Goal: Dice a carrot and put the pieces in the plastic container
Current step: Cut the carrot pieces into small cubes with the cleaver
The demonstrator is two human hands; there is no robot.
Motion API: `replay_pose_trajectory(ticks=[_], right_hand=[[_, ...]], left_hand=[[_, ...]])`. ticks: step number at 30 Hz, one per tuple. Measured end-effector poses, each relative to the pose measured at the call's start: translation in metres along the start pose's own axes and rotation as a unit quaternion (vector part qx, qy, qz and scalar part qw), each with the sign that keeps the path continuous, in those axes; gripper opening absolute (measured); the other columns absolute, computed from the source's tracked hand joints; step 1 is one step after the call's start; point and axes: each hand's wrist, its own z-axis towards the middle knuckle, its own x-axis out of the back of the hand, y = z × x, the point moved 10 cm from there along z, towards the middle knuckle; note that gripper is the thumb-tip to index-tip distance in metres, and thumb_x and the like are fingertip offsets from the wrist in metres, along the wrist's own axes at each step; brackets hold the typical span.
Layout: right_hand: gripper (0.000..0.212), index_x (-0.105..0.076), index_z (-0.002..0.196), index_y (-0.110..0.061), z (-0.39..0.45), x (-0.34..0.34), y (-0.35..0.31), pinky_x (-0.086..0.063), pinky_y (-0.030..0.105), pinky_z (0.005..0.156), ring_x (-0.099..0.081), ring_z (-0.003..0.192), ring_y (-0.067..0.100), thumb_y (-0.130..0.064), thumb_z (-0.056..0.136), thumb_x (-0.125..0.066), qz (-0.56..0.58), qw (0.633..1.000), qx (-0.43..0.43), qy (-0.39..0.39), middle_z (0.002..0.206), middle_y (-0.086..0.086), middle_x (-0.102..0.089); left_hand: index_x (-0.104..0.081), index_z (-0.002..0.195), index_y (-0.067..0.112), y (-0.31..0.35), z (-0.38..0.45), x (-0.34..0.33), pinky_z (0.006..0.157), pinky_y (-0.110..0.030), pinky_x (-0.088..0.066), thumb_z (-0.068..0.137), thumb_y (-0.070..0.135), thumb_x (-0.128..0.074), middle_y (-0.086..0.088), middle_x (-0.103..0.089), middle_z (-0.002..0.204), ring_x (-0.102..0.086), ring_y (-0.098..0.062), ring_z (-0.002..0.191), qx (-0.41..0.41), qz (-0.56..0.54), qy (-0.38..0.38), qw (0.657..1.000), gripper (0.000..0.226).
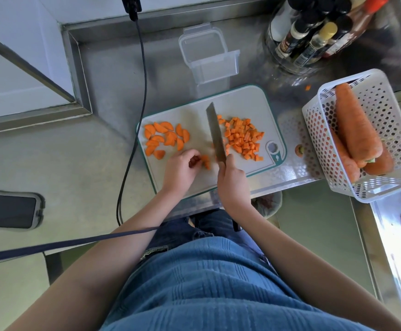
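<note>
On the white cutting board [194,182] lie a group of half-moon carrot slices [166,138] at the left and a heap of diced carrot [242,137] at the right. My left hand [180,170] pinches a few carrot slices [205,161] near the board's front. My right hand [230,180] grips the handle of a knife [215,132], whose blade points away from me between the two carrot groups. The clear plastic container [216,65] stands open just behind the board, its lid [201,41] behind it.
A white perforated basket [376,144] with whole carrots [357,125] sits at the right. A carrot end [299,149] lies beside the board. Bottles in a clear tub [314,34] stand at the back right. A black cable [135,130] hangs at the left, and a phone [8,210] lies far left.
</note>
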Motion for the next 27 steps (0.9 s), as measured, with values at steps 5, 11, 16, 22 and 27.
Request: replay_pose_trajectory(ticks=[5, 11, 16, 22, 27], right_hand=[[0.014, -0.03, 0.093, -0.014, -0.007, 0.005, -0.002, -0.033, 0.035, 0.049, -0.047, 0.057, 0.035, -0.023, 0.103, -0.032, 0.029, 0.999, 0.018, 0.014, 0.065, 0.015, -0.052], [0.015, -0.037, 0.104, -0.012, -0.009, -0.008, -0.007, -0.033, 0.034, 0.047, -0.044, 0.051, 0.03, -0.026, 0.103, -0.031, 0.027, 0.999, 0.024, -0.005, 0.06, 0.01, -0.049], [0.021, -0.036, 0.12, -0.009, -0.008, -0.016, -0.005, -0.041, 0.035, 0.05, -0.054, 0.06, 0.033, -0.021, 0.104, -0.03, -0.011, 0.999, 0.019, -0.025, 0.069, 0.016, -0.057], [0.015, -0.035, 0.116, -0.011, -0.007, -0.024, -0.007, -0.045, 0.039, 0.055, -0.059, 0.07, 0.036, -0.01, 0.101, -0.031, -0.072, 0.997, 0.011, -0.035, 0.074, 0.014, -0.055], [0.021, -0.037, 0.116, -0.01, -0.002, -0.01, -0.004, -0.047, 0.04, 0.059, -0.056, 0.071, 0.035, -0.026, 0.104, -0.03, -0.058, 0.997, 0.015, -0.039, 0.077, 0.015, -0.056]], left_hand=[[-0.063, 0.089, 0.005, -0.003, -0.003, -0.007, 0.067, -0.025, -0.051, 0.081, 0.006, -0.069, -0.001, -0.068, 0.081, -0.061, -0.013, 0.071, 0.029, -0.032, -0.019, 0.999, 0.011], [-0.06, 0.085, 0.008, -0.004, -0.004, -0.004, 0.062, -0.02, -0.048, 0.083, 0.008, -0.068, 0.004, -0.063, 0.078, -0.059, -0.011, 0.069, 0.031, -0.033, -0.016, 0.999, 0.008], [-0.058, 0.084, 0.009, -0.003, -0.002, -0.006, 0.063, -0.03, -0.05, 0.083, 0.006, -0.067, 0.006, -0.062, 0.076, -0.059, -0.012, 0.068, 0.038, -0.024, -0.022, 0.999, 0.01], [-0.056, 0.083, 0.008, 0.0, -0.001, -0.006, 0.061, -0.036, -0.05, 0.081, 0.003, -0.067, -0.001, -0.063, 0.075, -0.059, -0.016, 0.065, 0.027, -0.001, -0.019, 0.999, 0.012], [-0.056, 0.081, 0.008, 0.002, -0.001, -0.006, 0.059, -0.038, -0.05, 0.08, 0.001, -0.067, -0.003, -0.063, 0.072, -0.059, -0.018, 0.063, 0.018, -0.003, -0.025, 1.0, 0.012]])
